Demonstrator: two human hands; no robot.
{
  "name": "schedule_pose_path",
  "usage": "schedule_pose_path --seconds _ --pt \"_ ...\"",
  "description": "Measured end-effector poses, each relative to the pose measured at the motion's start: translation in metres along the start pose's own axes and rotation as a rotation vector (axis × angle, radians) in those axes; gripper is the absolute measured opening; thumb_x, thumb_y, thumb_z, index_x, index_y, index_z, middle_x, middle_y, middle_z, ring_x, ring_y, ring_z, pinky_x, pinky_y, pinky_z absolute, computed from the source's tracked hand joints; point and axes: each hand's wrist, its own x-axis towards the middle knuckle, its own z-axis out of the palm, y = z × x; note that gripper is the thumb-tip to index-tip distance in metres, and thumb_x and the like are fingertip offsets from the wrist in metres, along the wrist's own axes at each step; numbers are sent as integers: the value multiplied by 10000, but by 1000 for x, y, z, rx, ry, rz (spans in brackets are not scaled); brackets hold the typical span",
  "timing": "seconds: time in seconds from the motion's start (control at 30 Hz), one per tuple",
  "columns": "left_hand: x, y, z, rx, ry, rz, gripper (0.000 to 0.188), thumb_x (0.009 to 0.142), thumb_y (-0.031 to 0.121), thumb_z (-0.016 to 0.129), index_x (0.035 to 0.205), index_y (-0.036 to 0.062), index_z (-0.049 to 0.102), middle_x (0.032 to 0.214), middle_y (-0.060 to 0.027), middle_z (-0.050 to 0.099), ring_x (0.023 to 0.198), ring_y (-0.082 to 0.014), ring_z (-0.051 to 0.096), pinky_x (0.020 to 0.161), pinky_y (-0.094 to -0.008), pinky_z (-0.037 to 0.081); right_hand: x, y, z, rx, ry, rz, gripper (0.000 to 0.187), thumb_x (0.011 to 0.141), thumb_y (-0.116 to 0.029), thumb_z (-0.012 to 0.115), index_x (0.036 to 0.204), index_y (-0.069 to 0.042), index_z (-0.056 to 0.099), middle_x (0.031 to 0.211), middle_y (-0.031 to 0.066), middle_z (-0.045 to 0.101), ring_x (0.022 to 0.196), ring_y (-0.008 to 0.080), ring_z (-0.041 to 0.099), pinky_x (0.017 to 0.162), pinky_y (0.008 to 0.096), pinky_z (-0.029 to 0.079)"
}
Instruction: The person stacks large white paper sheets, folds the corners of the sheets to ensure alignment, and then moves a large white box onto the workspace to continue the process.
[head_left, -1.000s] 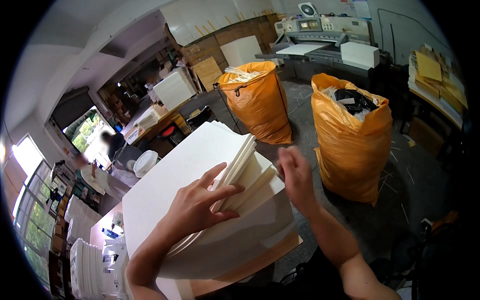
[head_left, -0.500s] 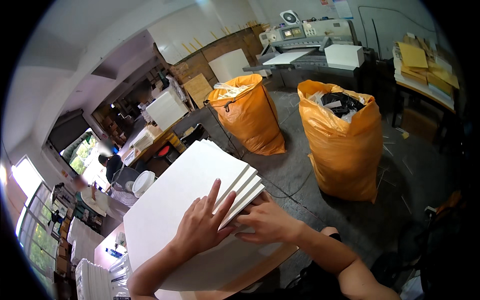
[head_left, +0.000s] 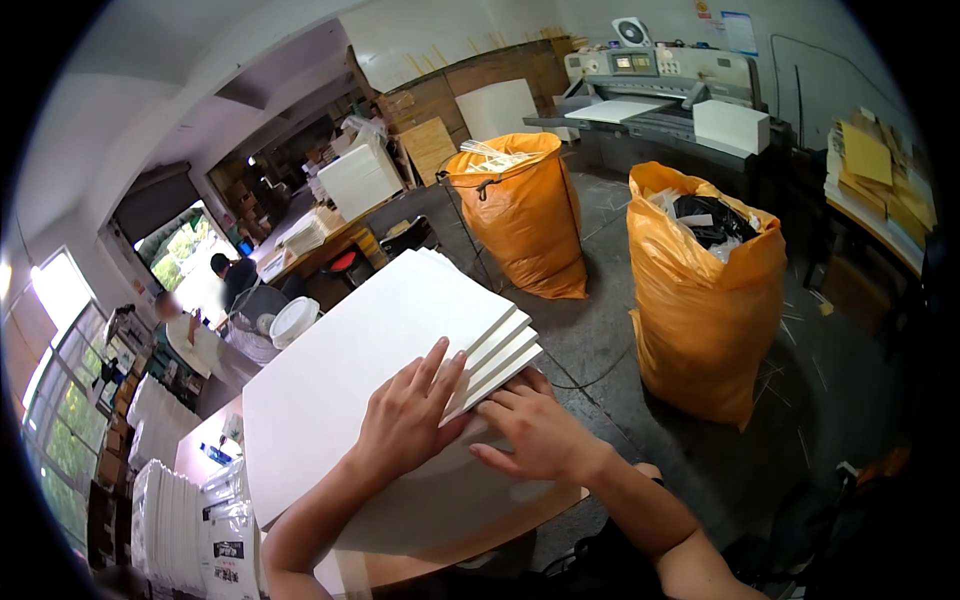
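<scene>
A thick stack of large white paper sheets (head_left: 350, 340) lies in front of me, its right end fanned into several stepped layers. My left hand (head_left: 408, 415) rests on top near the right-hand edge, fingers stretched out and spread, its thumb by the edge. Against the side of the layers is my right hand (head_left: 535, 430), its fingers bent along the edge and its thumb held apart from them. Some right fingertips are hidden at the layers. Below both hands, the side of the stack drops to a wooden tabletop edge (head_left: 480, 553).
Two orange sacks, one with white strips (head_left: 520, 220) and one with black plastic (head_left: 705, 290), stand beyond the stack. A grey cutting machine (head_left: 660, 85) is behind them. Plastic-wrapped bundles (head_left: 175, 530) sit at lower left. Two people (head_left: 235, 275) are at far left.
My right thumb has moved away from the layers and the other fingers. The left fingers have drawn closer together. The view has shifted, with the sacks further right.
</scene>
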Motion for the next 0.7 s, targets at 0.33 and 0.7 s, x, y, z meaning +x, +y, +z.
schedule_pose_path --seconds 0.33,0.7 --pt "-10 14 -1 -72 163 -179 703 767 293 823 1376 56 563 1321 -159 622 1144 -351 632 989 -478 525 2 -3 -3 -74 63 -30 349 916 -326 677 1070 -14 680 1099 149 694 1130 294 618 1155 471 316" --pt "-11 10 12 -18 219 -188 621 764 293 827 1306 78 613 1233 -105 668 1086 -330 646 1045 -525 486 -205 129 219 822 823 1297 438 1091 -379 452 1044 9 649 1014 134 680 898 232 600 873 390 476"
